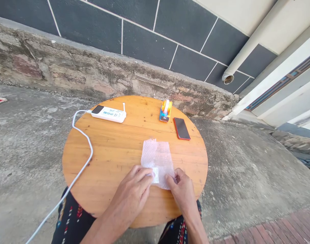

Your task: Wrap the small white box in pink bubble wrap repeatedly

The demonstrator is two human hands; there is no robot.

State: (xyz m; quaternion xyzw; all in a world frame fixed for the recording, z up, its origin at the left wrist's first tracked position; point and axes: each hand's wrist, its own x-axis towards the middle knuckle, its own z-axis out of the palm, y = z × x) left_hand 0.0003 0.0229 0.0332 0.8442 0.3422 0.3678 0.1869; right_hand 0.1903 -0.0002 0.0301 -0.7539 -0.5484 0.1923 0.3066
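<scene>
A pinkish translucent sheet of bubble wrap (pixel 160 152) lies on the round wooden table, near its front. On the lower part of the sheet sits a small white item (pixel 155 175); its left side is hidden by fingers. My left hand (pixel 134 189) has its fingers closed at the left edge of the wrap and the white item. At the lower right corner of the sheet, my right hand (pixel 181 189) pinches the wrap between thumb and fingers.
On the wooden table (pixel 101 162) are a white power bank (pixel 108 114) with a long white cable (pixel 91 149) at the left, an orange and blue tape dispenser (pixel 166 111) at the back, and a red-edged phone (pixel 181 128). A stone-based wall (pixel 106 76) stands behind.
</scene>
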